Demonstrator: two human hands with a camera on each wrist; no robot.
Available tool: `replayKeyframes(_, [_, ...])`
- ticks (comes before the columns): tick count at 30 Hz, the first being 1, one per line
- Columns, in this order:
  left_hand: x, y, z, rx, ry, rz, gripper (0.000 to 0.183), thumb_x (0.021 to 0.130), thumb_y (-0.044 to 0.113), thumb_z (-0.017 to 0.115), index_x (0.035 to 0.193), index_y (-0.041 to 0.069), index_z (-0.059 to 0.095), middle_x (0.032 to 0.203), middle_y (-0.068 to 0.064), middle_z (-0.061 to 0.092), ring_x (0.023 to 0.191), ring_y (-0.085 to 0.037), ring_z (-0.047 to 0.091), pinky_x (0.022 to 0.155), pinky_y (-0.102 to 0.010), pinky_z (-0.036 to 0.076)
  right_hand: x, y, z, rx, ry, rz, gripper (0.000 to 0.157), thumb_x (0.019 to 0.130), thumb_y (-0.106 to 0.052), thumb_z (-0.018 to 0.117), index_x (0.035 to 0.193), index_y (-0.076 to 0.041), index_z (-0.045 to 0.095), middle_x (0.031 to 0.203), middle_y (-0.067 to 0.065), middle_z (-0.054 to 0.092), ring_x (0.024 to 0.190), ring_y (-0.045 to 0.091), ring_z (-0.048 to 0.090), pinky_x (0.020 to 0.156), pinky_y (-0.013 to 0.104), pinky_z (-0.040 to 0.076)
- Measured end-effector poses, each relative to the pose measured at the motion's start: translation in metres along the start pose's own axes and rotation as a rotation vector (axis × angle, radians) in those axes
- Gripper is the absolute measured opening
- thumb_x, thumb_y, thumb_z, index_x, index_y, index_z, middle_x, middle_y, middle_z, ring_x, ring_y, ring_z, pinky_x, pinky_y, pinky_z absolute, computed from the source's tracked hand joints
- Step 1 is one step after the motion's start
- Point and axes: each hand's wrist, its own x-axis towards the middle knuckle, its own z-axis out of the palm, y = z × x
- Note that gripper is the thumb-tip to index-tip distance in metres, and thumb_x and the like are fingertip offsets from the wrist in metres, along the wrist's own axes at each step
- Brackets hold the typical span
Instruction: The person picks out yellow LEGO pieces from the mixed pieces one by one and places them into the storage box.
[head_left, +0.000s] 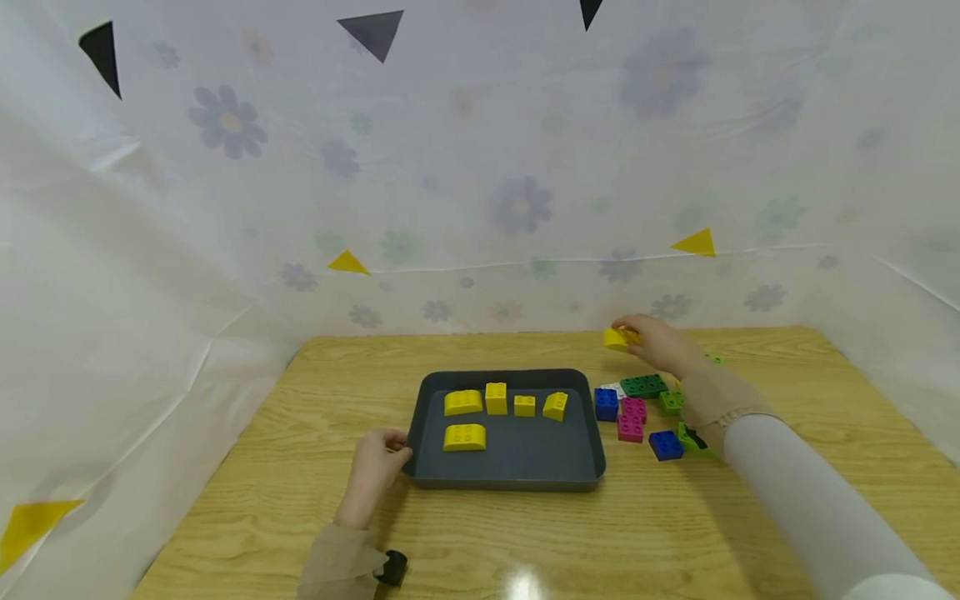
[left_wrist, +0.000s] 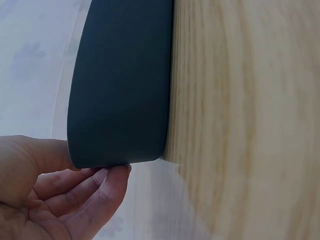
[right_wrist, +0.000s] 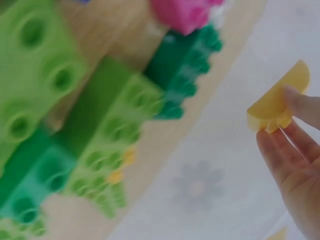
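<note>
Over the far right part of the table, my right hand (head_left: pixel 660 343) pinches a yellow rounded building brick (head_left: pixel 616 339) between thumb and fingertips. In the right wrist view this brick (right_wrist: pixel 280 92) shows a half-moon side, with studs toward the fingers. My left hand (head_left: pixel 375 467) grips the dark grey tray (head_left: pixel 502 484) at its left side, near the front corner. The left wrist view has the fingers (left_wrist: pixel 107 192) against the tray's outer wall (left_wrist: pixel 120 100). Inside the tray lie several yellow bricks, among them a rounded one (head_left: pixel 464 437) at the front and a tall one (head_left: pixel 496 398) behind.
Right of the tray lie loose bricks: blue (head_left: pixel 666 445), pink (head_left: pixel 632 419), dark green (head_left: pixel 643 386) and light green (head_left: pixel 671 403). The right forearm hides some of them. A pale flowered sheet (head_left: pixel 517 167) hangs behind the wooden table (head_left: pixel 465 542).
</note>
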Motion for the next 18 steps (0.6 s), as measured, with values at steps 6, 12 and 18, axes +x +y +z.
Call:
replayKeyframes(6, [0.000, 0.000, 0.000, -0.014, -0.007, -0.009, 0.018, 0.079, -0.003, 0.061, 0.095, -0.011, 0.065, 0.080, -0.013, 0.062, 0.068, -0.018, 0.059, 0.055, -0.029, 0.049, 0.011, -0.029, 0.001, -0.025, 0.024, -0.047, 0.039, 0.084, 0.002, 0.060, 0.122, 0.004, 0.051, 0.119, 0.026, 0.052, 0.108, 0.041, 0.049, 0.090, 0.051, 0.042])
replayKeyframes(12, [0.000, 0.000, 0.000, -0.002, 0.001, 0.002, 0.018, 0.079, -0.003, 0.061, 0.095, -0.010, 0.065, 0.080, -0.013, 0.063, 0.069, -0.019, 0.059, 0.056, -0.029, 0.049, 0.016, -0.057, 0.004, -0.040, 0.034, -0.104, 0.041, 0.083, -0.001, 0.064, 0.122, 0.000, 0.053, 0.117, 0.021, 0.054, 0.106, 0.037, 0.051, 0.089, 0.047, 0.044])
replayKeyframes(18, [-0.001, 0.000, 0.000, 0.001, 0.003, 0.007, 0.017, 0.079, -0.003, 0.061, 0.094, -0.011, 0.065, 0.080, -0.014, 0.063, 0.069, -0.020, 0.059, 0.056, -0.030, 0.049, 0.019, -0.085, 0.008, -0.035, 0.012, -0.192, 0.041, 0.082, -0.003, 0.066, 0.120, -0.001, 0.054, 0.115, 0.019, 0.055, 0.104, 0.034, 0.053, 0.089, 0.045, 0.045])
